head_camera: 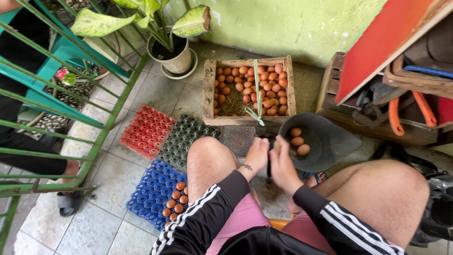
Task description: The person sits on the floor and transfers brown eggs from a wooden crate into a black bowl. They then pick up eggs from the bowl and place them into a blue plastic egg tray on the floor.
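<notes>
the person sits low over a tiled floor (113, 208), knees apart, and both hands meet just in front of the knees, beside the rim of a dark grey bowl (330, 137) that holds three brown eggs (297, 140). the left hand (257, 156) is curled with its fingers bent inward; the right hand (282, 163) is curled too, thumb up, pressed close to the left. something small and dark seems to sit between them, but what it is — and whether either hand truly grips it — cannot be told from this view. both forearms come forward from black sleeves with white stripes, wrists bent slightly toward each other. to do this well, it seems wise to keep the hands low and close to the bowl, so that an egg has little way to fall, and to handle each one with a light, even hold. ahead stands a wooden crate (210, 89) lined with straw and full of brown eggs; to the person's left lie a red tray (146, 130), a dark green tray (181, 139) and a blue tray (151, 189) — the blue one already carries a small cluster of eggs.
</notes>
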